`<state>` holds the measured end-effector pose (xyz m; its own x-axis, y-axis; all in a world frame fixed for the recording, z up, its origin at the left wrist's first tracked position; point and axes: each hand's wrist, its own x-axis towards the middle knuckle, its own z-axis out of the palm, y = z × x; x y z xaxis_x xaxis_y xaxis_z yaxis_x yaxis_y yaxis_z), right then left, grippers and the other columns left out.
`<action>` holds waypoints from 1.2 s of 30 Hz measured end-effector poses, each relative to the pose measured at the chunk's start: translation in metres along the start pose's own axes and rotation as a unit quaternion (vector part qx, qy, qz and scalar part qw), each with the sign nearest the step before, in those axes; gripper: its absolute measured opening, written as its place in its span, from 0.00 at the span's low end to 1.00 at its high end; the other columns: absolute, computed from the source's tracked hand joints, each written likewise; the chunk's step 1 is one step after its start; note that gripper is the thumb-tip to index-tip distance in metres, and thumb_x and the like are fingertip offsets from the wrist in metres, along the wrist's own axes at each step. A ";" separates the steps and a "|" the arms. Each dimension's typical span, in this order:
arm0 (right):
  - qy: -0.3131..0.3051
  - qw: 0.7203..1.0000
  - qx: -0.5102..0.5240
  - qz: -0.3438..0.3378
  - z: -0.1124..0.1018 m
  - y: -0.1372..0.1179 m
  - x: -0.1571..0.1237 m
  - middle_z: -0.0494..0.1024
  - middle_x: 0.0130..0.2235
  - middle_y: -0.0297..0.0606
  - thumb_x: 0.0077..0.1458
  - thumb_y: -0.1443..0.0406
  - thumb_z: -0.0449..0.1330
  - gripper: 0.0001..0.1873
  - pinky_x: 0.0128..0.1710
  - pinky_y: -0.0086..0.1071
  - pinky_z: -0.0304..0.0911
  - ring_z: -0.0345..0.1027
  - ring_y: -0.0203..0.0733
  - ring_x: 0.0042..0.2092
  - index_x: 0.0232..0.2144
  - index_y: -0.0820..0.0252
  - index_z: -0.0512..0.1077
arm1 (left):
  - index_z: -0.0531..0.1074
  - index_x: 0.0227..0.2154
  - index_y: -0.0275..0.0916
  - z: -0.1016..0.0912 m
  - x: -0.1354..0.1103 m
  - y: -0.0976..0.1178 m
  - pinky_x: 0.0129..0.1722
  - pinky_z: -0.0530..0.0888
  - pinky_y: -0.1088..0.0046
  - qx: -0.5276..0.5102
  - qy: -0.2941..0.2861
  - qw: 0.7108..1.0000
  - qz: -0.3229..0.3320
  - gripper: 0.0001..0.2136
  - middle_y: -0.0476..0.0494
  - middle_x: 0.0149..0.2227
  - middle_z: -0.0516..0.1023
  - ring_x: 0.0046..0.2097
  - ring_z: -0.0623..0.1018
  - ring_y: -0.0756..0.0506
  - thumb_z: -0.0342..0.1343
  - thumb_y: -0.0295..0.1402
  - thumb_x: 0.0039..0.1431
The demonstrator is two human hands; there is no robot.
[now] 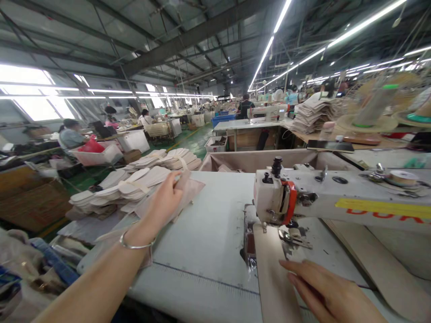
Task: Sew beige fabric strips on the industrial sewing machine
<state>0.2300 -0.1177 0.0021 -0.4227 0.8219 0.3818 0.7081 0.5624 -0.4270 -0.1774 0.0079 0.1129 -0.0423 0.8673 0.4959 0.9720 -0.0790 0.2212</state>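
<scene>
My left hand (163, 201), with a silver bangle at the wrist, reaches out to the left and is closed on a beige fabric piece (188, 190) lying on the sewing table (208, 242). Just beyond it lie stacks of cut beige insole-shaped pieces (134, 184). My right hand (323, 289) rests flat, fingers stretched out, beside a long beige strip (272, 273) that runs under the presser foot of the white sewing machine (303, 193).
A beige fabric-lined bin (256, 159) sits behind the machine. Piles of cut pieces (313, 114), a phone and thread cones stand at the right. Other workers sit at benches and machines across the hall; crates and boxes stand at the left.
</scene>
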 end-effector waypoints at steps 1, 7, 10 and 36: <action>0.003 1.000 -0.022 -0.012 0.001 0.005 0.011 0.77 0.47 0.36 0.67 0.60 0.48 0.17 0.44 0.34 0.73 0.74 0.42 0.45 0.50 0.47 0.74 | 0.57 0.63 0.39 -0.008 0.005 -0.002 0.40 0.74 0.68 -0.028 0.028 0.999 -0.024 0.29 0.41 0.44 0.76 0.40 0.78 0.43 0.46 0.23 0.56; 0.014 0.991 -0.124 -0.053 0.032 0.028 0.044 0.74 0.45 0.45 0.66 0.66 0.49 0.16 0.48 0.46 0.67 0.69 0.49 0.47 0.50 0.57 0.73 | 0.56 0.65 0.40 0.036 -0.018 0.004 0.59 0.64 0.54 -0.016 -0.084 0.994 0.067 0.31 0.34 0.61 0.65 0.60 0.68 0.36 0.46 0.22 0.57; 0.022 0.986 -0.156 -0.052 0.041 0.029 0.041 0.71 0.49 0.45 0.64 0.69 0.51 0.17 0.49 0.49 0.65 0.65 0.52 0.49 0.52 0.57 0.71 | 0.66 0.57 0.39 0.079 -0.035 0.024 0.64 0.55 0.53 -0.026 -0.158 0.975 0.156 0.20 0.36 0.62 0.65 0.64 0.62 0.37 0.46 0.26 0.63; -0.008 0.985 -0.173 -0.022 0.033 0.006 0.043 0.70 0.52 0.43 0.60 0.74 0.54 0.21 0.49 0.45 0.59 0.62 0.51 0.48 0.54 0.58 0.68 | 0.65 0.35 0.40 0.049 -0.095 0.090 0.40 0.67 0.68 -0.193 -0.360 0.905 0.121 0.03 0.48 0.36 0.72 0.38 0.71 0.45 0.50 0.32 0.64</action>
<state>0.1974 -0.0764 -0.0106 -0.4643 0.8000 0.3800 0.8381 0.5356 -0.1034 -0.0744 -0.0574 0.0451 0.4570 0.8862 -0.0767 0.7739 -0.3536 0.5254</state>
